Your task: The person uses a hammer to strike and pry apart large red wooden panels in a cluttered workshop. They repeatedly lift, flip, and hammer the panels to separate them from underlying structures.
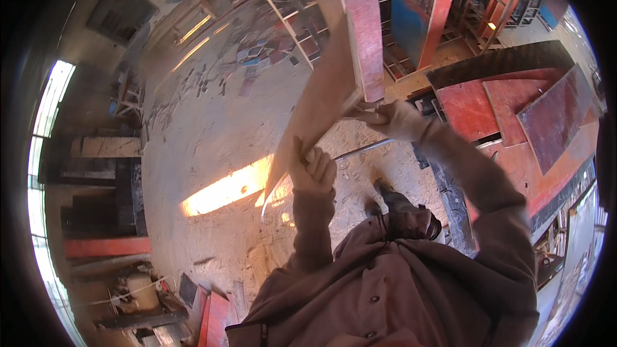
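Fingers (319, 162) of both hands around plywood board (321, 90)

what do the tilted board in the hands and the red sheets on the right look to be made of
The pale tan flat board, gripped by the left hand and right hand, looks like plywood: thin, bare, matte, with a visible edge. The flat red sheets stacked at right look like film-coated form plywood, their red face worn and patchy. The exact material cannot be settled.

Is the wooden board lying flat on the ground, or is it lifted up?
Lifted and tilted: the left hand and right hand grip the wooden board above the sandy floor.
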`<action>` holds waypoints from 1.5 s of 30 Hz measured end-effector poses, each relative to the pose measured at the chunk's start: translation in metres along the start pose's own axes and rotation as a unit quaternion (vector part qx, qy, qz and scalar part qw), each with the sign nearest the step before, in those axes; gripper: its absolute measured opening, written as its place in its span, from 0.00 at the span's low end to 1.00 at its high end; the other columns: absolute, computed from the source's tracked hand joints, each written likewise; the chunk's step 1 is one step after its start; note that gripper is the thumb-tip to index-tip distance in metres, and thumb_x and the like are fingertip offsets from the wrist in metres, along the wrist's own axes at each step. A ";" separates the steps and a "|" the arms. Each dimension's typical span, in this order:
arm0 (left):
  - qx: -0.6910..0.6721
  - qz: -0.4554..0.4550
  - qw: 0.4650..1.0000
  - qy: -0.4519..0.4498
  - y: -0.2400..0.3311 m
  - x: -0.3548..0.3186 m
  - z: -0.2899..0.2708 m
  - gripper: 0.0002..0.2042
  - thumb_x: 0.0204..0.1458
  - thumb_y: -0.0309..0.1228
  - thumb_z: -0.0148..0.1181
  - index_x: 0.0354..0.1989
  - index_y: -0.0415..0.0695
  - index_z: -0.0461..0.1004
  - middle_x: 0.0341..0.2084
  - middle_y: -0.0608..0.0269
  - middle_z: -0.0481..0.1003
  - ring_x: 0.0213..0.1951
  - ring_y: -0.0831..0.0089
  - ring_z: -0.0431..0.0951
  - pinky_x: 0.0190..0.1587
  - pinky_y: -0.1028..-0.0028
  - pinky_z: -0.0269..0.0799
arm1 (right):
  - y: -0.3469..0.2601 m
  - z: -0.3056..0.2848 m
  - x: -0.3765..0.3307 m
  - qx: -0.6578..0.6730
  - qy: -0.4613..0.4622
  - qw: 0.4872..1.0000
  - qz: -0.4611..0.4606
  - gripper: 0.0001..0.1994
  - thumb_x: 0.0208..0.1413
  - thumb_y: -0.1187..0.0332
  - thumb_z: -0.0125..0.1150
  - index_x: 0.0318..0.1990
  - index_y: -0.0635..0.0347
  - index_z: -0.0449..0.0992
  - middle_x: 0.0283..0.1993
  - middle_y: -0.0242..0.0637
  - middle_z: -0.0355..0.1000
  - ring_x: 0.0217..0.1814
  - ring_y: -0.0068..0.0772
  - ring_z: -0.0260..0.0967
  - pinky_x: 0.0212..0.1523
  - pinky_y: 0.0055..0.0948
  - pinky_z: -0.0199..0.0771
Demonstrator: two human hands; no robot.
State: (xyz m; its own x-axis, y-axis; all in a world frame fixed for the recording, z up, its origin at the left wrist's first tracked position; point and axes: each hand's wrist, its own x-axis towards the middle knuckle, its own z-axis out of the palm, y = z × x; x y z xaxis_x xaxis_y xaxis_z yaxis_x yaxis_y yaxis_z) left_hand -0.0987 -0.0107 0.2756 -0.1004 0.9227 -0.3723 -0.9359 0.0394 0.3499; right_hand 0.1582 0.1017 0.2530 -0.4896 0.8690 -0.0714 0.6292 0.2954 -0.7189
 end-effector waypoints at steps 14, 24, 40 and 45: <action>-0.100 0.167 0.968 -0.162 0.084 -0.048 -0.026 0.26 0.69 0.47 0.44 0.15 0.52 0.58 0.06 0.75 0.53 0.07 0.80 0.51 0.09 0.76 0.50 | -0.072 -0.003 0.186 -0.140 -0.138 0.973 -0.118 0.24 0.57 0.53 0.63 0.44 0.70 0.80 0.27 0.50 0.78 0.29 0.46 0.79 0.35 0.43 0.77; -0.126 0.185 0.968 -0.113 0.059 -0.058 -0.019 0.30 0.68 0.55 0.42 0.13 0.51 0.62 0.04 0.73 0.55 0.06 0.78 0.52 0.09 0.75 0.51 | -0.166 -0.052 0.269 -0.167 -0.156 0.957 -0.178 0.25 0.54 0.50 0.63 0.46 0.65 0.80 0.30 0.46 0.78 0.27 0.38 0.78 0.29 0.38 0.76; -0.139 0.182 0.967 -0.111 0.065 -0.021 -0.001 0.26 0.67 0.53 0.46 0.19 0.49 0.67 0.05 0.76 0.54 0.06 0.80 0.52 0.07 0.77 0.48 | -0.015 0.158 0.220 0.378 -0.096 0.920 0.046 0.10 0.58 0.60 0.68 0.34 0.57 0.77 0.19 0.24 0.66 0.14 0.25 0.60 0.15 0.30 0.59; -0.083 0.224 0.968 -0.083 0.098 -0.046 0.000 0.26 0.64 0.55 0.51 0.18 0.49 0.69 0.05 0.78 0.56 0.06 0.81 0.54 0.07 0.77 0.51 | -0.041 0.138 0.172 0.408 -0.147 0.893 0.120 0.14 0.67 0.52 0.57 0.32 0.50 0.72 0.14 0.24 0.60 0.10 0.19 0.51 0.10 0.25 0.51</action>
State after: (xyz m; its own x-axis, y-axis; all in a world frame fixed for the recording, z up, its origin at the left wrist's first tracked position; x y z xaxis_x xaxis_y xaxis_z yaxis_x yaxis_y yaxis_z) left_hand -0.1860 -0.0493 0.3268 -0.4654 0.8825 -0.0681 -0.8538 -0.4273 0.2972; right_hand -0.0354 0.1843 0.1744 -0.6131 0.6914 -0.3823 0.1453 -0.3769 -0.9148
